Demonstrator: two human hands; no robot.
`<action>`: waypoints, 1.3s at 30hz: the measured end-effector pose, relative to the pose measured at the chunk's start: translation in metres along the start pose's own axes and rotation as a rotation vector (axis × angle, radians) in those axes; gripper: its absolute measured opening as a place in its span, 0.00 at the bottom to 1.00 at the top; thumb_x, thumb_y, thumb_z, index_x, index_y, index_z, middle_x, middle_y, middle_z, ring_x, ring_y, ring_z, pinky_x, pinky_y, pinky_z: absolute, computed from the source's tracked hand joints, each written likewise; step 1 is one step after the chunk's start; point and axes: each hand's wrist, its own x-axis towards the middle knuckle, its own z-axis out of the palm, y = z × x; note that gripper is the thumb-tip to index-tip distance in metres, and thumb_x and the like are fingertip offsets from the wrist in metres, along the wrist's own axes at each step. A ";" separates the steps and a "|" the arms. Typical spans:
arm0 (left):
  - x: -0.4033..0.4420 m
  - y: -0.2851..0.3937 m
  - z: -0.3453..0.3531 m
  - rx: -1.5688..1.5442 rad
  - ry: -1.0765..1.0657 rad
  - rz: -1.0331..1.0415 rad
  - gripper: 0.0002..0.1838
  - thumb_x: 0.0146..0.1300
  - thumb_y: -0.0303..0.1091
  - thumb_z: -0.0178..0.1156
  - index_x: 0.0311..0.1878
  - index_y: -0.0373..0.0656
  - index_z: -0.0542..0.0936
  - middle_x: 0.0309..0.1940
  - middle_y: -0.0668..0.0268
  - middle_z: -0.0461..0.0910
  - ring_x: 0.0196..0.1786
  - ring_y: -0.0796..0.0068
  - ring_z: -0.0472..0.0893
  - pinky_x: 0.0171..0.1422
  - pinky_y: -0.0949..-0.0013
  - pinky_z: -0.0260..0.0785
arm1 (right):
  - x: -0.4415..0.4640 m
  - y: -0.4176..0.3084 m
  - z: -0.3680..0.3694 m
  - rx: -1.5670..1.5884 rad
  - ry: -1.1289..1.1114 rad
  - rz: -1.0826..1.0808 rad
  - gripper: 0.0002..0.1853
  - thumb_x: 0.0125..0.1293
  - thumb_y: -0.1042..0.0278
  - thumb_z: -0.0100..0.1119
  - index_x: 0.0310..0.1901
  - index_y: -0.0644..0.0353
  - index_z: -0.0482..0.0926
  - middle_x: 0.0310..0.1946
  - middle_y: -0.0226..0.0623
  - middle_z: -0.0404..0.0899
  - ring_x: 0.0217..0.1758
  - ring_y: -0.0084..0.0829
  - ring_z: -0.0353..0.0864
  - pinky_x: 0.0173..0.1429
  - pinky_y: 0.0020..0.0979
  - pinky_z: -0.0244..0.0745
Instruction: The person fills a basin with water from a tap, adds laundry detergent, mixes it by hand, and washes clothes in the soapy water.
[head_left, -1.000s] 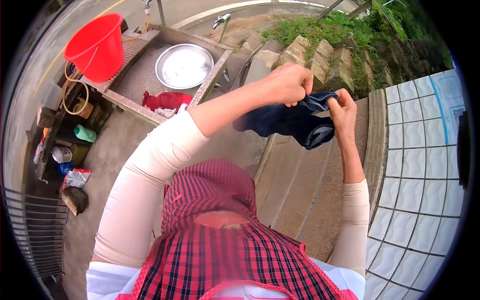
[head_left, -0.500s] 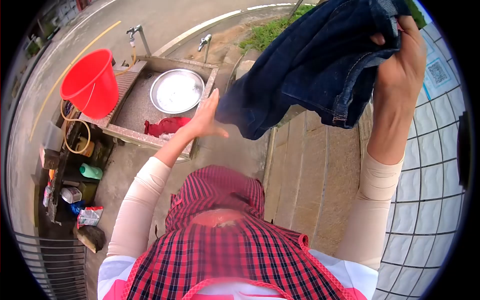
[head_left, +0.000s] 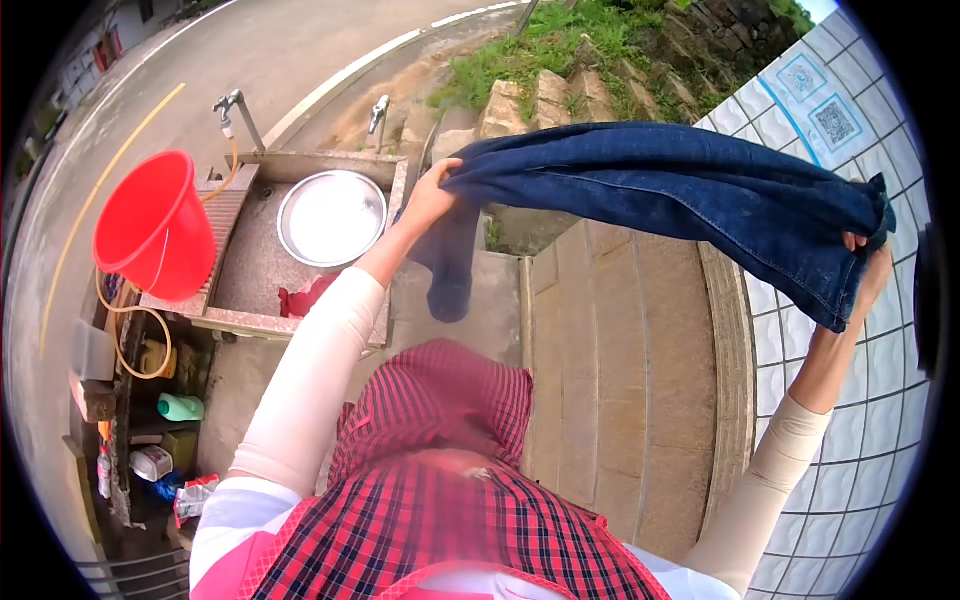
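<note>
A pair of dark blue jeans (head_left: pixel 660 185) is stretched sideways in the air between my two hands. My left hand (head_left: pixel 432 200) is closed round the gathered cloth at the left, and a blurred end of the jeans hangs down below it. At the far right my right hand (head_left: pixel 872 265) grips the other end, its fingers partly hidden behind the folds. Behind my left hand stands a stone sink (head_left: pixel 245 265) holding a round metal basin (head_left: pixel 330 218) and a red cloth (head_left: pixel 305 297), which my left arm partly covers.
A red bucket (head_left: pixel 160 225) stands on the sink's ribbed ledge, with a hose (head_left: pixel 150 370) looping below. Two taps (head_left: pixel 378 113) rise behind the sink. Stone steps (head_left: pixel 625 370) and a white tiled wall (head_left: pixel 830 440) lie to the right. Bottles, including a green bottle (head_left: pixel 180 407), sit low at left.
My left hand, open and apart from the jeans earlier, has closed on them. My right hand has moved right and down, and the jeans are now pulled out lengthwise.
</note>
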 end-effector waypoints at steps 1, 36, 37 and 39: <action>0.012 0.000 -0.008 -0.039 -0.032 -0.027 0.18 0.60 0.31 0.61 0.53 0.39 0.75 0.35 0.67 0.80 0.40 0.81 0.77 0.46 0.75 0.67 | -0.004 0.016 -0.045 -0.140 0.152 0.068 0.14 0.69 0.63 0.46 0.24 0.55 0.67 0.21 0.28 0.66 0.24 0.22 0.63 0.31 0.21 0.58; -0.024 -0.140 -0.128 -1.078 0.123 -1.025 0.28 0.63 0.33 0.60 0.66 0.43 0.63 0.55 0.62 0.74 0.54 0.67 0.76 0.58 0.61 0.71 | -0.292 0.471 0.273 -0.567 -0.302 0.887 0.25 0.61 0.66 0.61 0.58 0.66 0.69 0.57 0.46 0.72 0.61 0.40 0.71 0.66 0.38 0.64; -0.015 -0.129 -0.149 -0.978 0.173 -0.991 0.28 0.61 0.31 0.62 0.64 0.42 0.64 0.53 0.62 0.75 0.52 0.67 0.77 0.55 0.61 0.73 | -0.283 0.476 0.286 -0.580 -0.344 0.871 0.24 0.62 0.65 0.61 0.58 0.66 0.70 0.57 0.46 0.73 0.61 0.40 0.71 0.66 0.38 0.64; 0.006 -0.111 -0.190 -0.787 0.271 -0.905 0.26 0.61 0.30 0.61 0.62 0.39 0.67 0.51 0.60 0.77 0.49 0.67 0.80 0.53 0.63 0.76 | -0.259 0.491 0.317 -0.637 -0.450 0.806 0.24 0.62 0.65 0.59 0.57 0.67 0.71 0.57 0.48 0.73 0.61 0.42 0.71 0.66 0.38 0.63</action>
